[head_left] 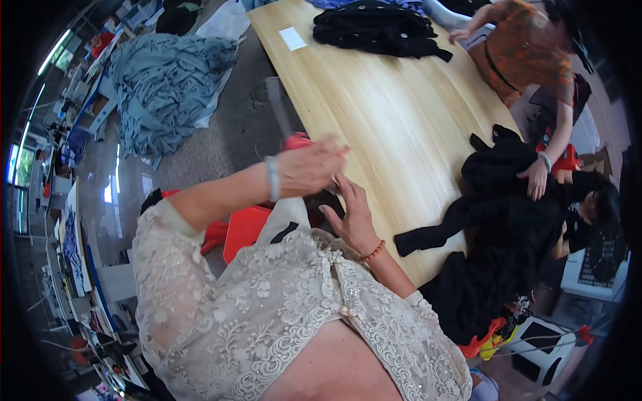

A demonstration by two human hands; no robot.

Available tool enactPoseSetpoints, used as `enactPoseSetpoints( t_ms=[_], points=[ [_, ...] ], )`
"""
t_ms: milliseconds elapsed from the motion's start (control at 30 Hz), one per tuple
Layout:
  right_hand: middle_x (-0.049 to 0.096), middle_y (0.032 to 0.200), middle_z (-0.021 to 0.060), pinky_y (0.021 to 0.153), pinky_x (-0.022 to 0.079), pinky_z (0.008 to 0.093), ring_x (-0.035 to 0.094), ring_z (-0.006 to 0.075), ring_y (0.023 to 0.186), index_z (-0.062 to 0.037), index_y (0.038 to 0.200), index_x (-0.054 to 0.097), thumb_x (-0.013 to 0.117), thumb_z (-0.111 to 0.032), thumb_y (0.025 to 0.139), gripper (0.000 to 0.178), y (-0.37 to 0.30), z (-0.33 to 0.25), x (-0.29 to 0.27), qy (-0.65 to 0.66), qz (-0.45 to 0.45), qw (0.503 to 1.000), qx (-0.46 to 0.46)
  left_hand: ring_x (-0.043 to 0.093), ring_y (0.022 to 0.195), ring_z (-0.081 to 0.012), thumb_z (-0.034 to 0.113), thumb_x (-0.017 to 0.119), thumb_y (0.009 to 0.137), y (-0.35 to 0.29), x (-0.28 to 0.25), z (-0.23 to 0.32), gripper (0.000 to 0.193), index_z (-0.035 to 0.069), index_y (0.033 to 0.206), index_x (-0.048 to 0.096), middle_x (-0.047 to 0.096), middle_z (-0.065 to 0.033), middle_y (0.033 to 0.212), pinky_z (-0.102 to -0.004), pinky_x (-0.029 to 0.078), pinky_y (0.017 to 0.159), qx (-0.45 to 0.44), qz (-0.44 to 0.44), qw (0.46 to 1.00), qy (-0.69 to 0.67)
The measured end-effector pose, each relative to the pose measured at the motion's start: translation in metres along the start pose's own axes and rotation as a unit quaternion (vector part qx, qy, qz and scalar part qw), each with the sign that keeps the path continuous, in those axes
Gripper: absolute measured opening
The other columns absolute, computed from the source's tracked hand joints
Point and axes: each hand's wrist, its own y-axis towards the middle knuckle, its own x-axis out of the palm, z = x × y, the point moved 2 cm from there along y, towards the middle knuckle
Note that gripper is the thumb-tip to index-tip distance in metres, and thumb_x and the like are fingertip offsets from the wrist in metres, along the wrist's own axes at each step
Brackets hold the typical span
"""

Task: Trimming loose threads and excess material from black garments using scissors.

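My left hand (311, 167), with a pale bangle at the wrist, is raised at the table's near left edge and smeared by motion. A red thing (297, 140) shows behind it, its kind unclear; I cannot tell whether the hand grips it. Just below and to the right is my right hand (356, 220), wearing a beaded bracelet. Its thumb stands apart from the fingers, whose tips come close to the left hand's fingers. Whether they touch is hidden by blur. Close by lies the sleeve of a black garment (428, 237) on the wooden table (374, 134).
A co-worker in an orange patterned top (518, 53) leans over the table's right side, one hand on the black garments. Another black garment (374, 27) and a white card (292, 38) lie at the far end. Grey-blue fabric (167, 87) is heaped at left. A red seat (244, 230) is beside me.
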Motion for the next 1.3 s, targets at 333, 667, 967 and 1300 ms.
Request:
enactPoseSetpoints(
  t_ms=[333, 667, 967, 1300],
  points=[
    [0.066, 0.108, 0.011, 0.082, 0.052, 0.0303, 0.063, 0.0177, 0.097, 0.0068, 0.117, 0.058, 0.063, -0.006, 0.088, 0.032, 0.072, 0.049, 0.068, 0.234, -0.012, 0.943, 0.238, 0.043, 0.135, -0.0295, 0.021, 0.059, 0.081, -0.021, 0.079, -0.057, 0.027, 0.007, 0.104, 0.062, 0.053, -0.0148, 0.134, -0.0638, 0.021, 0.116, 0.013, 0.196, 0.946, -0.259],
    [0.063, 0.084, 0.0014, 0.06, 0.048, 0.0237, 0.057, 0.0076, 0.069, 0.0013, 0.125, 0.06, 0.061, -0.011, 0.094, 0.033, 0.182, 0.152, 0.166, -0.004, 0.04, 0.917, 0.397, 0.058, 0.115, -0.0337, 0.011, 0.069, 0.087, -0.191, 0.066, -0.256, 0.045, 0.0, 0.128, 0.056, 0.056, -0.0204, 0.129, -0.0473, 0.045, 0.098, -0.085, 0.219, 0.644, -0.728],
    [0.063, 0.099, 0.0076, 0.081, 0.049, 0.0309, 0.061, 0.0181, 0.086, -0.0025, 0.118, 0.061, 0.054, 0.005, 0.086, 0.033, 0.203, 0.178, 0.209, -0.006, 0.1, 0.914, 0.394, 0.063, 0.106, -0.039, 0.01, 0.067, 0.089, -0.221, 0.037, -0.337, 0.027, 0.002, 0.114, 0.065, 0.056, -0.0325, 0.125, -0.0517, 0.052, 0.088, -0.02, 0.291, 0.529, -0.797],
    [0.064, 0.09, 0.0135, 0.081, 0.049, 0.0377, 0.063, 0.0271, 0.087, -0.0051, 0.101, 0.063, 0.059, -0.004, 0.087, 0.015, 0.201, 0.185, 0.202, -0.105, 0.076, 0.902, 0.411, 0.067, 0.09, -0.0318, 0.011, 0.072, 0.084, -0.204, 0.016, -0.351, 0.044, 0.007, 0.127, 0.064, 0.065, -0.0229, 0.112, -0.0379, 0.054, 0.073, -0.097, 0.541, 0.364, -0.752]
  ],
)
